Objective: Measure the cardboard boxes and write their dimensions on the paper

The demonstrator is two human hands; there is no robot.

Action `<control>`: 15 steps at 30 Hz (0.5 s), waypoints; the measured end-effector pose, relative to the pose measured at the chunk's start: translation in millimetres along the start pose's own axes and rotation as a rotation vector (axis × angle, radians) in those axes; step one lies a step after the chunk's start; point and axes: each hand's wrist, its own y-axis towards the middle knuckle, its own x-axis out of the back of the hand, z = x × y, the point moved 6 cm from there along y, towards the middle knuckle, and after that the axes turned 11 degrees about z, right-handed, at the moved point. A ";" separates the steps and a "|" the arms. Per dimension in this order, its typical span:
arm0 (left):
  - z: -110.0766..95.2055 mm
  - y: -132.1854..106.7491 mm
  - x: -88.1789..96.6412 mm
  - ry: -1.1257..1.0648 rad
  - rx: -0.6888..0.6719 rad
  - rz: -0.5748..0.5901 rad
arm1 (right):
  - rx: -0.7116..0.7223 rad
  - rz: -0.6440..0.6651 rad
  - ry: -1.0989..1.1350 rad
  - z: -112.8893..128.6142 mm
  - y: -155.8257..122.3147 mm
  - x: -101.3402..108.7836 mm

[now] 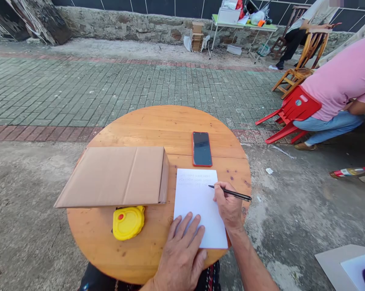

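A white sheet of paper [194, 202] lies on the round wooden table [158, 242], with several faint lines of writing near its top. My right hand [229, 206] is closed around a black pen [237, 195], whose tip is at the end of the lowest written line. Spread flat, my left hand [184, 250] rests on the paper's lower left part and the table edge. Just beyond the paper lies a phone [202, 148] in a red case, its screen dark.
Left of the paper sits a cardboard box [115, 176], with a yellow tape measure [128, 222] in front of it. A person in a pink shirt [340, 76] sits on a red plastic chair [302, 106] at right. A bottle [351, 172] lies on the ground. A cluttered table [246, 25] stands by the wall.
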 end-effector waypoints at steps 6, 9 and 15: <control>0.3 7.2 0.7 -0.009 0.049 0.011 | -0.018 -0.010 0.046 1.6 -1.3 2.0; 0.4 9.7 2.1 -0.023 0.070 0.000 | -0.009 -0.012 0.032 1.1 -1.3 1.8; 0.5 8.8 1.2 -0.023 0.064 0.003 | 0.022 -0.016 -0.030 1.9 -0.2 1.4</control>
